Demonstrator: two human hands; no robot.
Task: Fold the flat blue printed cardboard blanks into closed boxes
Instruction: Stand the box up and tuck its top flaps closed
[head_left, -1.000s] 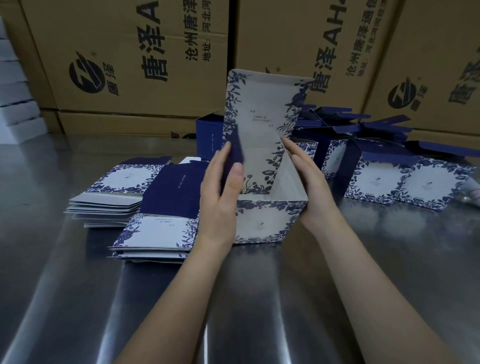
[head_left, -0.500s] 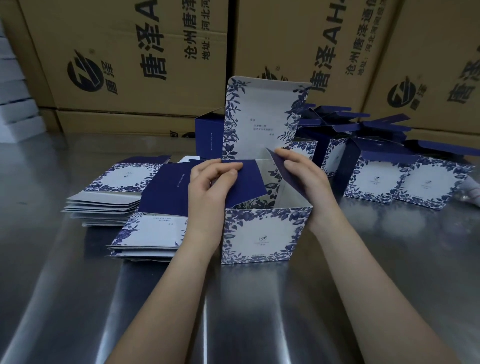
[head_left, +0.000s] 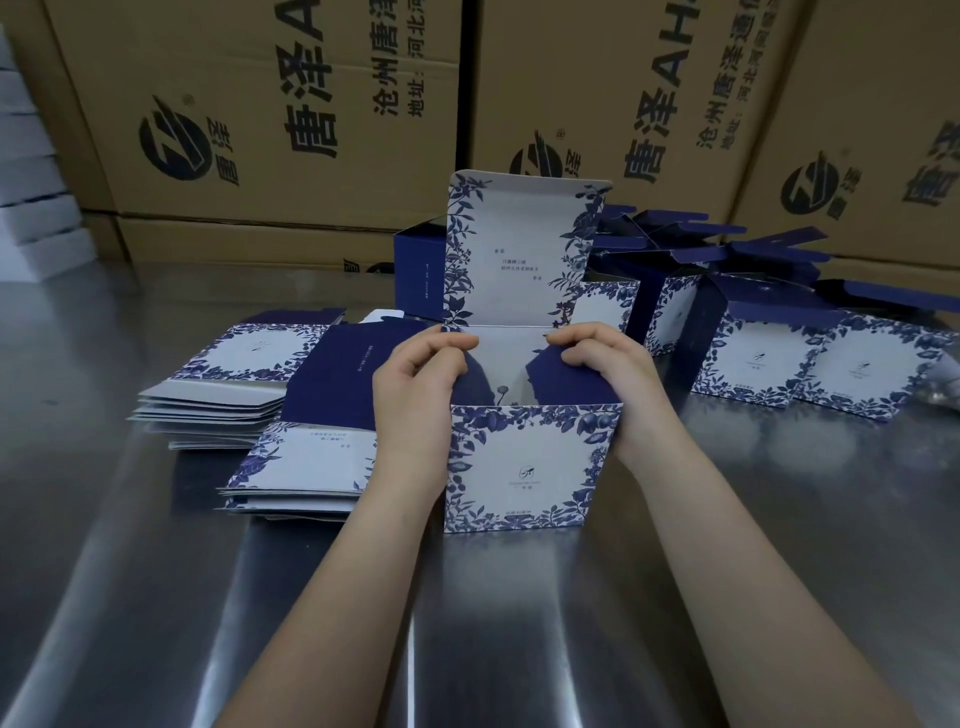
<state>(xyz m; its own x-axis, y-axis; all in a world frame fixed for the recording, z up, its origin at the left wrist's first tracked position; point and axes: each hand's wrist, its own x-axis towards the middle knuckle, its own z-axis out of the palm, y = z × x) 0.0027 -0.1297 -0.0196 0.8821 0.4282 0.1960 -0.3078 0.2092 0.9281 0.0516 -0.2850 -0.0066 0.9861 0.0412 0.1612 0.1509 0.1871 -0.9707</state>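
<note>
Your left hand (head_left: 415, 384) and right hand (head_left: 608, 374) are each gripping a side flap (head_left: 553, 375), bent inward, of the box (head_left: 524, 467) standing in the middle of the tabletop (head_left: 156, 597), its lid (head_left: 519, 249) not yet closed, and stacks of flat blanks (head_left: 311, 460) are waiting at its left.

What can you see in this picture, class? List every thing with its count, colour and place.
Box: one, blue-and-white, table centre, lid upright.
Left flap: one, navy, box top.
Right flap: one, navy, box top.
Flat blanks: two stacks, blue-and-white, left of box.
Folded boxes: several, blue-and-white, back right.
Cartons: three or more, brown, behind.
White blocks: one stack, far left.
Table: one, steel, underneath.
Left hand: one, grips left flap.
Right hand: one, grips right flap.
</note>
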